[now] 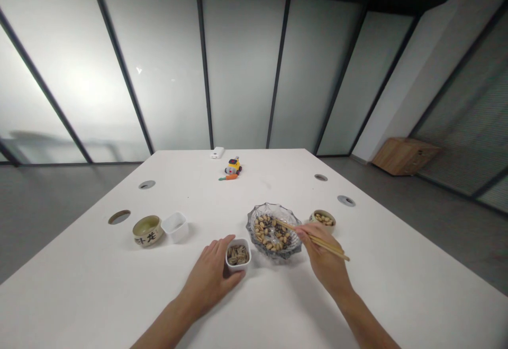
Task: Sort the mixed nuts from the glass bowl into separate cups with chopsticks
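Note:
My left hand point(212, 272) is wrapped round a small white square cup point(238, 268) that stands on the table and holds striped sunflower seeds point(237, 254). In my right hand point(323, 253) is a pair of wooden chopsticks point(323, 243), their tips reaching into a clear glass bowl point(291, 252) with a scalloped rim. Pistachios point(273, 244) and small dark seeds lie mixed in that bowl. Whether the tips pinch anything is too small to tell. Behind my right hand, partly covered by it, sits a small ceramic bowl point(333, 227) with pistachios inside.
To the left stand a green ceramic bowl point(147, 238) with dark characters and a white plastic cup point(177, 232). Farther back lie an orange toy carrot point(229, 178), a yellow toy vehicle point(234, 166) and a white box point(217, 152). Round holes pierce the white table point(198, 306) near both sides.

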A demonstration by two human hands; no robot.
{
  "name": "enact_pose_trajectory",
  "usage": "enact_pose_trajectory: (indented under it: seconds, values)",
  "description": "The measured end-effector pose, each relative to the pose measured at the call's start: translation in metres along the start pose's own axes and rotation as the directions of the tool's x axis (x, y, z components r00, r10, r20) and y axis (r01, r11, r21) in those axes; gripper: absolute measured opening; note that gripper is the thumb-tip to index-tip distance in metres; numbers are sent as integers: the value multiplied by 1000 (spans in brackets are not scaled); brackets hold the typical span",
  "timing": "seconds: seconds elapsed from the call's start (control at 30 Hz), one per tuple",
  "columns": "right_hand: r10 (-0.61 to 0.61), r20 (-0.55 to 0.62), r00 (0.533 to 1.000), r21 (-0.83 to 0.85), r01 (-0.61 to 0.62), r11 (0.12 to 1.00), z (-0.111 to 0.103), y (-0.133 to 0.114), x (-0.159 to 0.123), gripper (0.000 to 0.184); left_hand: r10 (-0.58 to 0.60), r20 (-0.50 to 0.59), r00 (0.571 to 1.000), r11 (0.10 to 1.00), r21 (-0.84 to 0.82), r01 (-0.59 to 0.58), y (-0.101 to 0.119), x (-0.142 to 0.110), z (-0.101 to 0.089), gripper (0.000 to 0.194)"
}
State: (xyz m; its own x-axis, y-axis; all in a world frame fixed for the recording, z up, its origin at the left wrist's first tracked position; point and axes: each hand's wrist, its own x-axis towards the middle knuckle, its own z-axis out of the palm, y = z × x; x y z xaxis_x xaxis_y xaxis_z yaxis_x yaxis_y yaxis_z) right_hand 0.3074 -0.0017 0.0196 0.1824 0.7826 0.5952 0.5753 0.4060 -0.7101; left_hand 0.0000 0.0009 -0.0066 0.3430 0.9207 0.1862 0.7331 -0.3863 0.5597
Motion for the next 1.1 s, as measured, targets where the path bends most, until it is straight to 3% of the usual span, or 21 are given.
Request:
enact_pose_trajectory:
  seconds: [0.13, 0.27, 0.37, 0.5, 0.6, 0.73, 0.9, 1.1]
  values:
    - [3, 146, 989, 97, -17, 995, 4, -8, -3, 45, 21, -28, 999, 1000, -11, -22, -3, 0, 1, 69]
    - [16, 23, 1000, 93, -18, 996, -7, -5, 3, 55, 27, -19, 999, 1000, -14, -27, -4, 0, 2, 69]
    - [0, -87, 996, 3, 0, 1000, -15, 2, 8, 52, 22, -24, 999, 1000, -12, -22, -3, -1, 2, 69]
    - [-20, -18, 1000, -63, 18, 998, -14, 3, 8, 47, 6, -14, 1000, 1000, -14, -6, -1, -1, 0, 69]
    - [25, 21, 999, 0, -25, 1000, -11, -4, 5, 48, 3, -7, 1000, 1000, -25, -3, -1, -1, 0, 69]
    - [10, -108, 994, 52, -4, 999, -15, -14, 4, 45, -17, -33, 999, 999, -47, 15, -2, -1, 1, 67]
    - [-165, -383, 909, -55, 156, 986, -23, -25, 6, 36, -68, -139, 988, 993, -103, 54, -7, -1, 1, 66]
    - [-462, -372, 805, -162, 433, 886, -11, -38, -10, 26, -33, -263, 964, 995, -102, 6, 10, 0, 2, 62]
